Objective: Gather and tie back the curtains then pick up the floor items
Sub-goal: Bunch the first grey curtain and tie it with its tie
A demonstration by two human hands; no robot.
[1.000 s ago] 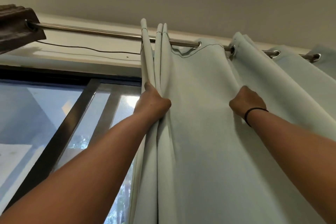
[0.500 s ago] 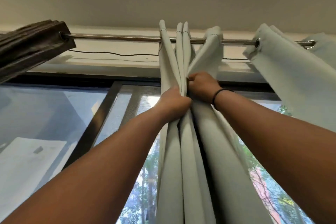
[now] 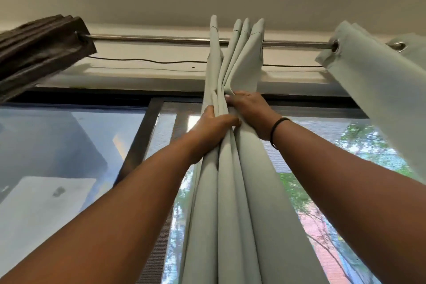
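Observation:
A pale green curtain (image 3: 232, 191) hangs bunched into several folds from a metal rod (image 3: 149, 39) above the window. My left hand (image 3: 214, 127) grips the bunched folds from the left, just below the rod. Pressed against the same bunch from the right is my right hand (image 3: 250, 108), its fingers curled round the outer folds. More of the pale green curtain (image 3: 378, 90) hangs spread out on the rod at the right. No floor items are in view.
A dark brown curtain (image 3: 39, 50) is gathered at the rod's left end. Behind the curtains are a dark-framed window (image 3: 138, 140) and a thin cable (image 3: 147, 61) running along the wall under the rod. The ceiling fills the top.
My right hand has pulled a wide fold of curtain leftward into the bunch held by my left hand. Window glass has been uncovered to the right of the bunch.

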